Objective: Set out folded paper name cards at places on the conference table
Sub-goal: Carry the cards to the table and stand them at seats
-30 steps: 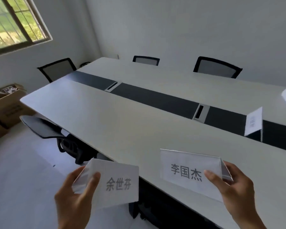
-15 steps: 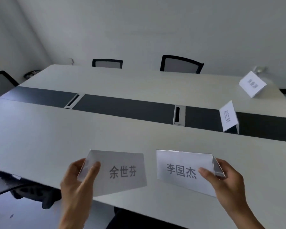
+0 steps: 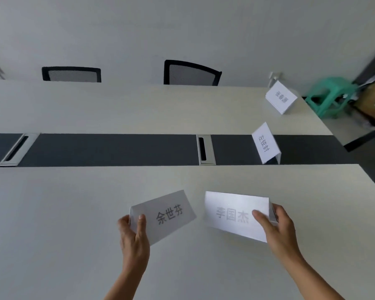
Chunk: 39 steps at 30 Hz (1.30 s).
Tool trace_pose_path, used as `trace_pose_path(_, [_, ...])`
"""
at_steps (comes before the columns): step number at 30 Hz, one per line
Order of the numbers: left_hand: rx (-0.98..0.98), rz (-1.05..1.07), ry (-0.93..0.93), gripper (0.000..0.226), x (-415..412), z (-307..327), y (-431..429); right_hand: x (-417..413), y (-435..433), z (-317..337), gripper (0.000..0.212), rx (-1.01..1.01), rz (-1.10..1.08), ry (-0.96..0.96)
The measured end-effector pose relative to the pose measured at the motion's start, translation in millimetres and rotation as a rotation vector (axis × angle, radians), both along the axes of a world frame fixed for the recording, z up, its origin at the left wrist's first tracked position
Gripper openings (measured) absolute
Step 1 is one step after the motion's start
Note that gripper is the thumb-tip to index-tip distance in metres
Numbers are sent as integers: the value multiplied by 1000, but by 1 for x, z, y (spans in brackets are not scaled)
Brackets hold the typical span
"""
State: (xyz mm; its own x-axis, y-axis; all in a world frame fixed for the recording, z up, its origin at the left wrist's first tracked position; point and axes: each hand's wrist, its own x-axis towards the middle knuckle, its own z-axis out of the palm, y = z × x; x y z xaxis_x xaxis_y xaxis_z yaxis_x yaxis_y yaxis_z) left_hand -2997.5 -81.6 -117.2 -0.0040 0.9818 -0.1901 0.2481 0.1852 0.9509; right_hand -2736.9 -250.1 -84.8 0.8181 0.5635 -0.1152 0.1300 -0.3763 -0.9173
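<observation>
Thumb-front grip: left hand, right hand pinch cards.

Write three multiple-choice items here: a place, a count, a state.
1. Where does the nearer standing folded white paper name card sit? A on the table's dark centre strip; B on a chair; C on the floor.
2. How many white name cards show? A two; B four; C six.
3. What is the right-hand grip doing? A resting empty; B holding a folded card; C pushing a chair.
1 A: its base sits on the strip. 2 B: two stand, two are held. 3 B: thumb and fingers pinch its end.
</observation>
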Motion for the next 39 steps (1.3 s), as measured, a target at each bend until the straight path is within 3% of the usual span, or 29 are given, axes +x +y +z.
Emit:
trace_pose_path(7, [-63, -16, 50, 47, 20, -29, 3, 60, 87, -38, 40, 4, 95, 35])
trace_pose_path(11, [-112, 15, 60, 34, 18, -35, 3, 84, 129, -62, 38, 15, 217, 61])
trace_pose_path(16, [-150, 47, 75, 26, 15, -35, 5, 118, 154, -98, 36, -131, 407, 35])
trace_pose_path(24, [-169, 64, 53, 24, 16, -33, 3, 165, 182, -120, 42, -490, 575, -321])
trace_pose_path(28, [-165, 54, 46, 24, 14, -34, 3, 143, 193, -113, 67, -616, 591, -809])
trace_pose_path(30, [-165, 53, 45, 26, 14, -33, 2, 116, 194, -114, 74, -601, 677, -946])
trace_pose_path(33, [-163, 62, 40, 28, 14, -33, 1, 87, 195, -125, 79, -662, 814, -953])
trace_pose_path(39, [-170, 66, 25, 30, 9, -30, -4, 85, 214, -126, 76, -716, 799, -955])
